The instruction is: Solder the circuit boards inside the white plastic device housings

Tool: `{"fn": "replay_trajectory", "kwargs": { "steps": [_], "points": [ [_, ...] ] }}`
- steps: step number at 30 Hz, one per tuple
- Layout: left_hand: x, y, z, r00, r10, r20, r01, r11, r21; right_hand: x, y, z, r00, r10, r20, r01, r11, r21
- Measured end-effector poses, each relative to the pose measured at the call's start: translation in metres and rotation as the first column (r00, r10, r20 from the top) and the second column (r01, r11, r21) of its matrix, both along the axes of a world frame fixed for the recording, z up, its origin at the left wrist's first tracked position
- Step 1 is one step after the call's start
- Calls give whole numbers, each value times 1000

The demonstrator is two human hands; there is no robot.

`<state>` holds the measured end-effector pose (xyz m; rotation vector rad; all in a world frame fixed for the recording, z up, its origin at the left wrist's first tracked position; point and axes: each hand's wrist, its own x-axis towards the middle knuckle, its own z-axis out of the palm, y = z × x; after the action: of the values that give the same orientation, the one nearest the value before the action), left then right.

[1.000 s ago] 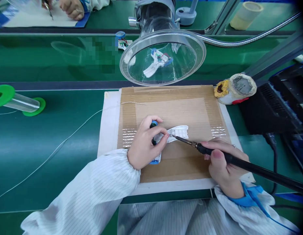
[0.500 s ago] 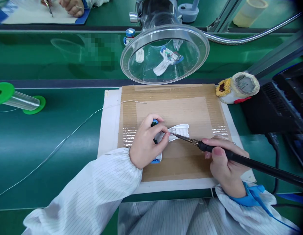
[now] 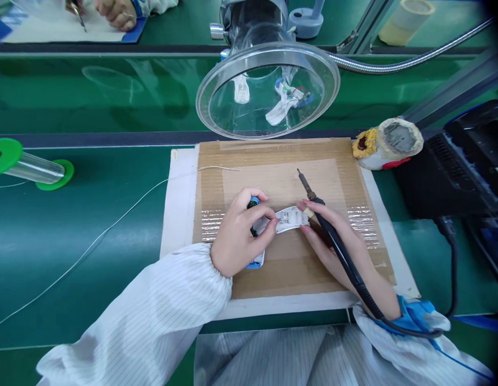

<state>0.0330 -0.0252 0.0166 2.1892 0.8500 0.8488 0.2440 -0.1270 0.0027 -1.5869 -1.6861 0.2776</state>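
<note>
On the cardboard mat lies a small white plastic casing point(image 3: 290, 219) with blue ends, partly covered by my hands. My left hand point(image 3: 246, 228) is closed over its left part, thumb and forefinger pinched together; a blue end point(image 3: 255, 264) peeks out below the palm. In my right hand point(image 3: 339, 244) rests a black soldering iron point(image 3: 333, 236), its tip pointing up and away from the casing. The right thumb and fingertips touch the casing's right end. Whatever sits inside the left pinch is too small to make out.
A clear fume-extraction hood point(image 3: 269, 131) hangs beyond the cardboard mat point(image 3: 313, 273). Solder wire runs from a green-ended spool point(image 3: 56, 174) onto the mat. A tip-cleaning pot point(image 3: 400, 140) and a black box point(image 3: 424, 174) stand at right. Across the bench is another person's hand point(image 3: 116, 13).
My right hand has moved left to the casing's right end. The soldering iron has swung upright, its tip lifted away from the left fingertips. My left hand stays put.
</note>
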Motion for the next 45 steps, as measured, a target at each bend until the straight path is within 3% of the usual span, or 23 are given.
{"fn": "replay_trajectory", "kwargs": {
  "steps": [8, 15, 20, 25, 30, 34, 43, 45],
  "points": [
    [-7, -8, 6, 996, -27, -82, 30, 999, 37, -1, -3, 0, 994, 2, 108, -12, 996, 91],
    [-17, -3, 25, 957, -94, -276, 185, 927, 325, 0, -4, -6, 998, 61, 24, -61, 998, -11],
    [-8, -5, 21, 987, -41, -155, 68, 983, 169, 1, -4, -10, 997, 74, -16, -75, 997, -37],
    [-4, -10, 12, 995, 28, -94, -20, 996, 82, 1, -5, -4, 996, 85, -13, -85, 996, -39],
    [-6, -8, 12, 996, 11, -87, -11, 1000, 0, 5, -21, 8, 982, -53, -183, 72, 993, 96],
    [-6, -8, 13, 997, 3, -82, -6, 1000, -26, 9, -28, 10, 965, -89, -245, 124, 984, 131],
    [-5, -8, 12, 997, 1, -79, -1, 1000, -1, 8, -24, 6, 959, -54, -279, 83, 992, 93],
    [-4, -8, 12, 997, 2, -75, -2, 1000, 6, 9, -26, 3, 941, -82, -327, 131, 983, 130]
  ]
}}
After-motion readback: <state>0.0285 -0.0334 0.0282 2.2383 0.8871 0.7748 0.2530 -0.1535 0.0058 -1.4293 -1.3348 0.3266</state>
